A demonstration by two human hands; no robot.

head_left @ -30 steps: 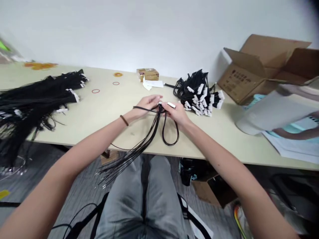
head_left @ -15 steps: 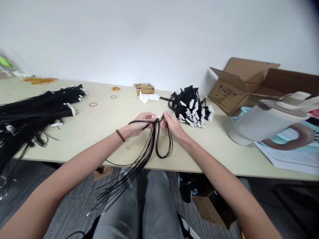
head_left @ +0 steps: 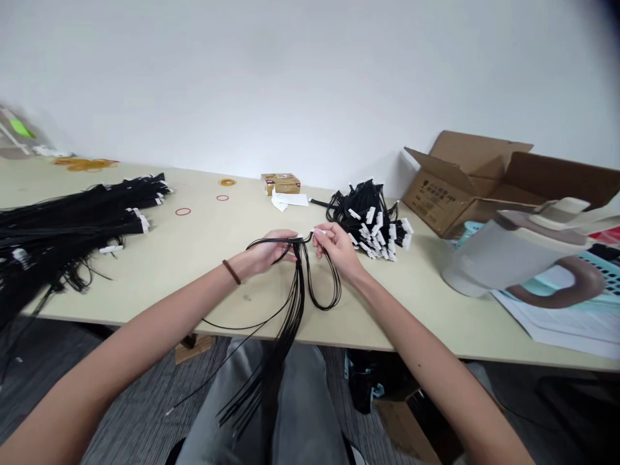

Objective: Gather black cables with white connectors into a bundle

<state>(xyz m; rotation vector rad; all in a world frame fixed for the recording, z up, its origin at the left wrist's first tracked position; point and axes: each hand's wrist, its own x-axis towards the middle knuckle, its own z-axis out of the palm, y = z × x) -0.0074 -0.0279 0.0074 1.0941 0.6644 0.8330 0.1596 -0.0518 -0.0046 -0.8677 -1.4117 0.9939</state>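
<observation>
Both my hands meet over the middle of the beige table [head_left: 194, 258]. My left hand [head_left: 266, 250] is closed on the top of a bundle of thin black cables [head_left: 294, 290]; their loose ends hang over the table's front edge toward my lap. Just to its right, my right hand [head_left: 334, 245] pinches a white connector [head_left: 320, 230] at the bundle's head, above a short loop of cable. A pile of coiled black cables with white connectors [head_left: 371, 216] lies right behind my right hand.
A big heap of long black cables [head_left: 62, 226] covers the table's left. Red rubber bands [head_left: 183, 211], a small brown box [head_left: 281, 183] and white paper lie at the back. An open cardboard box [head_left: 484, 181], a beige jug [head_left: 518, 255] and papers stand at the right.
The camera has tilted up, so the table sits lower in view. My hands stay together on the bundle; its hanging ends have swung right, toward the middle of my lap.
</observation>
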